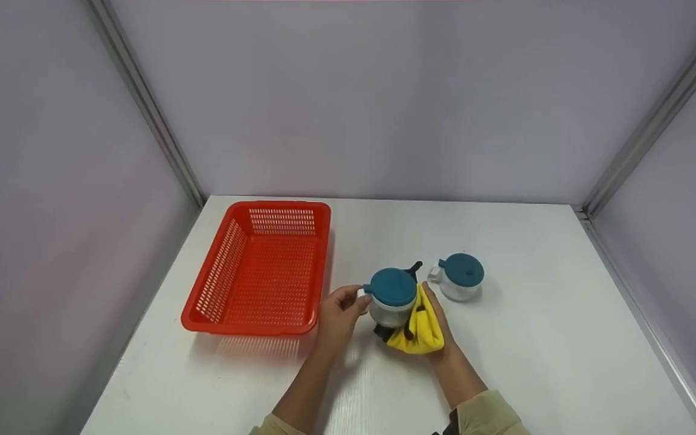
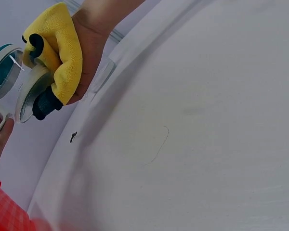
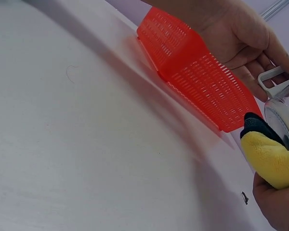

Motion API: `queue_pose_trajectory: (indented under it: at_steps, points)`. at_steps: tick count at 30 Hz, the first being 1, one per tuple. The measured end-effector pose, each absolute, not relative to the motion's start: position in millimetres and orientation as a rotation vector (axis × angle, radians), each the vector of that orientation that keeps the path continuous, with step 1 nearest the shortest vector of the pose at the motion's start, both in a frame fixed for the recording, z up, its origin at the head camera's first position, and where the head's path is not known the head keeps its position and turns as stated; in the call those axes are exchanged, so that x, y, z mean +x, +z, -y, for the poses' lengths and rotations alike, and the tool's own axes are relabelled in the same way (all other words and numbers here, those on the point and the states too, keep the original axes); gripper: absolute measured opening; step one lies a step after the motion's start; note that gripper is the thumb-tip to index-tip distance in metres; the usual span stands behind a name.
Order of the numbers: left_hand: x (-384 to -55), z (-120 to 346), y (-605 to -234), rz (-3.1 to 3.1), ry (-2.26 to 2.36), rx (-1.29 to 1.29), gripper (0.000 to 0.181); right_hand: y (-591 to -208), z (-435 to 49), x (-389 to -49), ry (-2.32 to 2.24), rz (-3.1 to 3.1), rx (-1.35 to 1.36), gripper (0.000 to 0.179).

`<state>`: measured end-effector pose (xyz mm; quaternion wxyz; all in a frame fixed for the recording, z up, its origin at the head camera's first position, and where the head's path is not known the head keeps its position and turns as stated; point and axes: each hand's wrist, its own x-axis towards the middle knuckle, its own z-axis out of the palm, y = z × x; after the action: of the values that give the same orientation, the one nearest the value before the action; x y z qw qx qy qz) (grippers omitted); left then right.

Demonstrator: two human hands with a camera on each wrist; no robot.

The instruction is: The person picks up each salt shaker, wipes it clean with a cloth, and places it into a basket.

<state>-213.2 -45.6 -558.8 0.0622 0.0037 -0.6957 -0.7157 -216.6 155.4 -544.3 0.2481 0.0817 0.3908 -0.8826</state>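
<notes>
A clear lidded jar (image 1: 389, 315) with a teal lid (image 1: 393, 286) and a white handle is held up over the table in front of the person. My left hand (image 1: 337, 316) pinches the jar's handle between thumb and fingers. On the other side, my right hand (image 2: 90, 54) grips a yellow cloth (image 1: 423, 329) with black edging and presses it round the jar's wall. Folds of this cloth (image 3: 269, 156) cover the jar's lower side in the right wrist view. A second jar (image 1: 460, 291), also teal-lidded, stands upright to the right of the hands, its handle turned left.
Left of the hands, a red plastic basket (image 1: 322, 266) with perforated walls sits on the white table (image 1: 541, 338). Pale panels (image 1: 348, 103) enclose the table at the back and both sides. A small dark mark (image 2: 73, 136) shows on the table.
</notes>
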Motion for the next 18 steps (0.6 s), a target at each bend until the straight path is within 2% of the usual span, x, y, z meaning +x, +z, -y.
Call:
queue_pose_trajectory:
  at_steps: [8,18]
  points:
    - [-215,49,-554,2.203,-2.183,-0.015,0.021,-544,-158,-217,-2.401,-1.079,0.239,0.051]
    - [-223,60,-546,2.406,-2.049,-0.311,0.018,-543,-161,-218,-2.43,-0.95,0.109,0.052]
